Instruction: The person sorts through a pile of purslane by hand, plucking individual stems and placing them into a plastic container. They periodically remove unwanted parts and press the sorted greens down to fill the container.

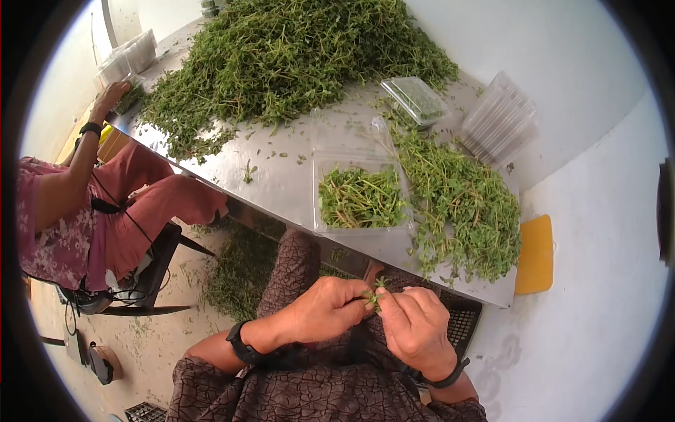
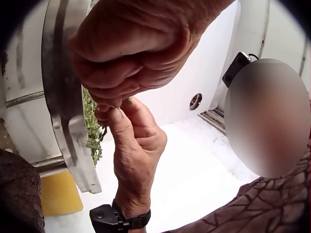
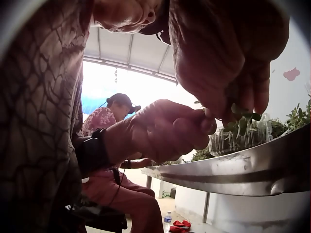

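Observation:
A small green leafy sprig (image 1: pixel 375 295) is held between my two hands, over my lap and just off the table's front edge. My left hand (image 1: pixel 327 309) pinches it between thumb and curled fingers. From the other side, my right hand (image 1: pixel 418 327) pinches the same sprig, fingertips close to the left ones. In the right wrist view, leaves of the sprig (image 3: pixel 242 121) hang out below the right fingers. Beyond my hands, an open clear plastic box (image 1: pixel 362 197) stands on the table, partly filled with cut stems and leaves.
A large heap of greens (image 1: pixel 295 56) covers the back of the metal table (image 1: pixel 281 186). A smaller pile (image 1: pixel 464 211) lies right of the box. Behind it are a closed filled box (image 1: pixel 416 100) and stacked clear boxes (image 1: pixel 500 118). Another person (image 1: pixel 70 218) sits at left.

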Demonstrator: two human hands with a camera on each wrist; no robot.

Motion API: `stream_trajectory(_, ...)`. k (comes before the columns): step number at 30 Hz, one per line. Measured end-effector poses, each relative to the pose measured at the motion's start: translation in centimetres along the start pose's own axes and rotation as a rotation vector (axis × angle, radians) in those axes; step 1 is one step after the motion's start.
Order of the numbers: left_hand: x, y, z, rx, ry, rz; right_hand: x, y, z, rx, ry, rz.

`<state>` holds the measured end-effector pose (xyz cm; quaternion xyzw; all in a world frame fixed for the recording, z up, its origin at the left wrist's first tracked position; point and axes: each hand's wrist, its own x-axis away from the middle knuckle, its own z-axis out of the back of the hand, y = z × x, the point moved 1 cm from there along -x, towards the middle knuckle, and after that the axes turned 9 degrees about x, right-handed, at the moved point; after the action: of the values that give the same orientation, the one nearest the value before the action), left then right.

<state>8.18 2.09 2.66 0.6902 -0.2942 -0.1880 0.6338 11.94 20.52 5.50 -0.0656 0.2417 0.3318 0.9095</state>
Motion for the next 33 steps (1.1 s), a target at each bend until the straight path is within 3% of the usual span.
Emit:
stream_trajectory(8, 0.3, 0.3, 0.2, -0.066, -0.072, 0.015, -0.1, 0.2, 0.0, -0.029, -0.048, 0.059)
stream_trajectory(11, 0.4, 0.4, 0.4, -0.134, -0.101, -0.087, -0.2, 0.0, 0.0, -0.038, -0.079, 0.071)
stream_trajectory(13, 0.4, 0.3, 0.4, -0.253, -0.089, -0.260, -0.4, -0.3, 0.0, -0.030, -0.081, 0.051)
stream_trajectory(18, 0.8, 0.9, 0.5, -0.257, -0.048, -0.357, -1.0, -0.5, 0.2, -0.095, -0.062, -0.008)
stream_trajectory(20, 0.8, 0.9, 0.5, -0.259, -0.036, -0.380, -1.4, -0.5, 0.3, -0.154, 0.022, -0.046)
stream_trajectory(25, 1.0, 0.6, 0.7, -0.265, 0.033, -0.596, -2.6, -0.4, 0.5, -0.268, 0.073, -0.067)
stream_trajectory(33, 1.8, 1.5, 1.6, -0.323, 0.029, -0.642, -3.7, -0.2, 1.2, -0.563, -0.032, -0.109)
